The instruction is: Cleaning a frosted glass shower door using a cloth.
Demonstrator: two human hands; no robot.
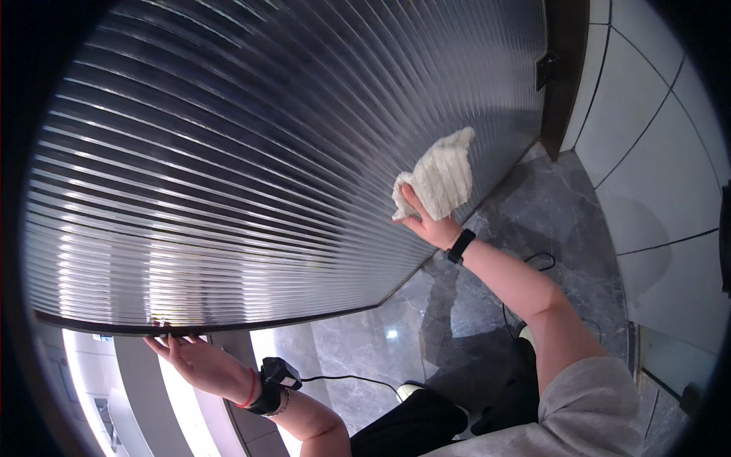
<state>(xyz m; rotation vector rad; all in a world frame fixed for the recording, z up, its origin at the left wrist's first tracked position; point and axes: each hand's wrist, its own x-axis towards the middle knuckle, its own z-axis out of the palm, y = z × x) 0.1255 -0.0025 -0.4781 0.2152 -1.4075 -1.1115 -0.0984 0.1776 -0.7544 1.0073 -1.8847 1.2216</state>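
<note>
A large ribbed glass door panel (274, 165) fills the left and upper part of the view. My right hand (429, 225) grips a cream cloth (442, 174) and presses it against the lower part of the glass. The cloth is partly bunched, with its far corner lifted to the upper right. At the panel's dark edge strip (211, 331), my left hand (191, 363) rests with its fingertips touching; the ends of some fingers are hidden by the edge. No object shows in the left palm.
Grey marble-look floor tiles (342, 357) lie below, where my feet stand. A black cable (348, 377) runs from the device (280, 372) on my left wrist. At the right are a dark door frame (562, 74) with a metal hinge (546, 69) and a pale tiled wall (657, 154).
</note>
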